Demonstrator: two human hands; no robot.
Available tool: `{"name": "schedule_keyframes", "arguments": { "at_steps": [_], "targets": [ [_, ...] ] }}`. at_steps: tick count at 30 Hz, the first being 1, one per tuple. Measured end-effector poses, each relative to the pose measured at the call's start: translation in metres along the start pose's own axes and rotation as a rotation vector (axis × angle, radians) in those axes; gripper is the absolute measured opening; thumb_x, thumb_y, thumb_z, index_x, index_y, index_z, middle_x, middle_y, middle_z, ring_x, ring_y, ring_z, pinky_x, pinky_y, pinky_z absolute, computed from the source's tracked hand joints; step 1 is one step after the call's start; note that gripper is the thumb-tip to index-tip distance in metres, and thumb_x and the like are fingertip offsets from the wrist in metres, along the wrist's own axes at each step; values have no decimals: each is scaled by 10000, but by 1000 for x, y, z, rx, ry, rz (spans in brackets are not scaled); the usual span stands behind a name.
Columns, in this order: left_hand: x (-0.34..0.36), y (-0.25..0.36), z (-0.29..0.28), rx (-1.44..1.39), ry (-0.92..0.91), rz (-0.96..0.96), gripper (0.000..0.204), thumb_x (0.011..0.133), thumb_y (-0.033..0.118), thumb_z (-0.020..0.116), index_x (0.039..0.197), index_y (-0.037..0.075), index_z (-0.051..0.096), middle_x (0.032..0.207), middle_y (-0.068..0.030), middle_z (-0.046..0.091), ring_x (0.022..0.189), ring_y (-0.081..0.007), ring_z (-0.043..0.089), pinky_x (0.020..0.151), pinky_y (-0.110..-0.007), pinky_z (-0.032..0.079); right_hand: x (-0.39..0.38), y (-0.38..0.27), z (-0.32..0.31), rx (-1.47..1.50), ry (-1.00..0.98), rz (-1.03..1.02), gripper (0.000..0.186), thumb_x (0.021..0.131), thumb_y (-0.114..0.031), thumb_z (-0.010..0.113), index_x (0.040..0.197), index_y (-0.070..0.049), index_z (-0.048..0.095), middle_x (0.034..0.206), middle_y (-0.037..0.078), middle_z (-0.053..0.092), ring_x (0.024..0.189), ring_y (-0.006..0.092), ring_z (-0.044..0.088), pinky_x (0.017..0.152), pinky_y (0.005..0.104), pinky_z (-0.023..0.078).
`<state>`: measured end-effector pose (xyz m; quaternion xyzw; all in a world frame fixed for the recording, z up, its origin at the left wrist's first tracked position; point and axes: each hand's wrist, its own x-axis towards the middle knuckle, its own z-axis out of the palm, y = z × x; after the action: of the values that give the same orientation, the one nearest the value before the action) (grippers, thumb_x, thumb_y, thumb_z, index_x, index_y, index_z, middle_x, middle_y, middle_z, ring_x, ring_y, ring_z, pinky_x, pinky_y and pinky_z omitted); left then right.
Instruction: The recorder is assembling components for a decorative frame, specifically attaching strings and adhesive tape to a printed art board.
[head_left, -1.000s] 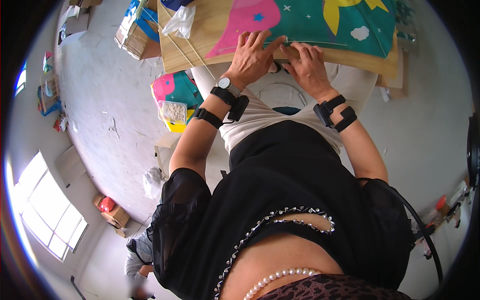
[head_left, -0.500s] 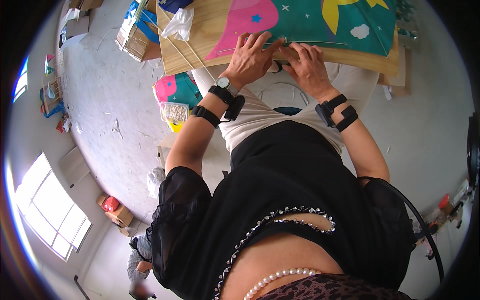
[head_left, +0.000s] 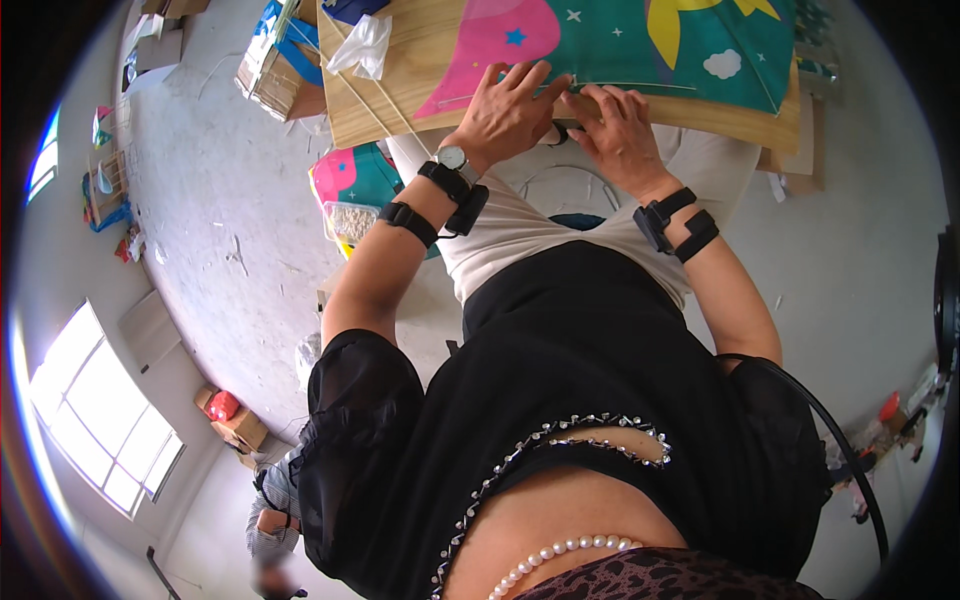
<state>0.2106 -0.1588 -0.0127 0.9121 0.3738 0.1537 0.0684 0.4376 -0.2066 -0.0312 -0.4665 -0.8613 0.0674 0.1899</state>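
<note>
A printed cloth (head_left: 610,45) in green, pink and yellow, with stars and a cloud, lies on the wooden board in front of me; it looks like a kite sail. Along its near edge runs a thin white rod (head_left: 655,86). My left hand (head_left: 505,115) rests on this edge, fingers spread over the cloth and thumb pointing right. Close beside it, my right hand (head_left: 620,135) has its fingers bent at the edge, thumb and forefinger close together. Anything small between them is too hidden to make out. The fingertips of both hands nearly meet at the rod.
The wooden board (head_left: 400,95) carries a white plastic bag (head_left: 362,48) and thin sticks (head_left: 385,105) at its left. Below lie another printed cloth (head_left: 372,172) and a clear tub (head_left: 352,222) of small pale pieces. Cartons (head_left: 285,85) stand left. A person (head_left: 275,520) is at lower left.
My left fingers have shifted slightly on the cloth, and the thumb has lifted a little. The left forearm has moved slightly outward. My right hand and the cloth stay nearly in place.
</note>
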Motion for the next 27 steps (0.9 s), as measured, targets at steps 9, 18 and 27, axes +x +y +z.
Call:
{"name": "schedule_keyframes", "arguments": {
  "at_steps": [9, 18, 27],
  "targets": [
    [2, -4, 2, 52, -31, 38, 543, 849, 187, 730, 1377, 147, 613, 1268, -93, 568, 1136, -248, 596, 874, -436, 474, -2, 1, 0, -23, -9, -19, 570, 918, -309, 718, 1452, -195, 556, 1345, 58, 510, 1277, 250, 479, 1109, 476, 348],
    [2, -6, 3, 170, -109, 72, 578, 895, 216, 698, 1447, 132, 547, 1296, -54, 526, 1162, -204, 567, 889, -409, 470, -3, 1, -1, -34, -18, -40, 560, 912, -275, 721, 1439, -184, 556, 1357, 64, 496, 1284, 245, 471, 1114, 470, 347],
    [-14, -4, 4, -33, 77, -179, 507, 917, 162, 671, 1399, 42, 573, 1380, -111, 552, 1248, -313, 525, 1027, -472, 432, -13, 1, -11, 46, 8, -63, 500, 900, -207, 715, 1371, -86, 599, 1366, 49, 551, 1290, 234, 503, 1132, 453, 338]
  ]
}}
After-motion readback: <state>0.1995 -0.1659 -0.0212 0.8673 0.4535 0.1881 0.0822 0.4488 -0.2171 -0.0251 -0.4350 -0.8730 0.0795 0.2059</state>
